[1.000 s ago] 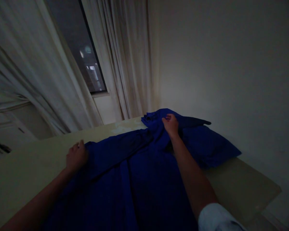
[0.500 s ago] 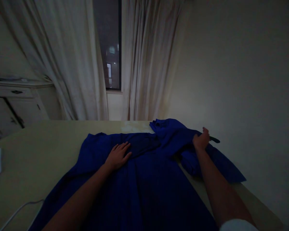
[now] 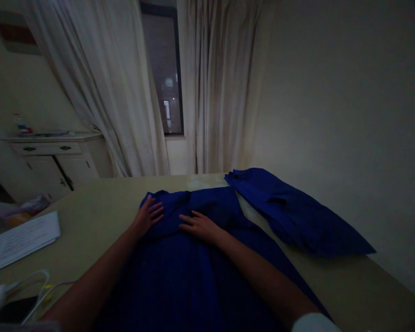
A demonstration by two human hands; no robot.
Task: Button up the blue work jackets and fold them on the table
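Note:
A dark blue garment lies spread on the table, a long strip running down its middle. Its upper part shows a darker band of fabric across it. My left hand rests at the garment's upper left edge, fingers spread. On the middle of the upper part lies my right hand, flat with its fingers apart, palm hidden. Neither hand grips the cloth. To the right, a second blue piece of clothing lies folded in a long heap, apart from both hands.
On the pale table lie printed papers at the left. A white cable and a dark flat device are at the lower left. A wall borders the right side; curtains and a cabinet stand beyond.
My right hand has let go of the cloth at the right and moved left onto the garment. My left hand has shifted to the garment's left edge. The view has turned left.

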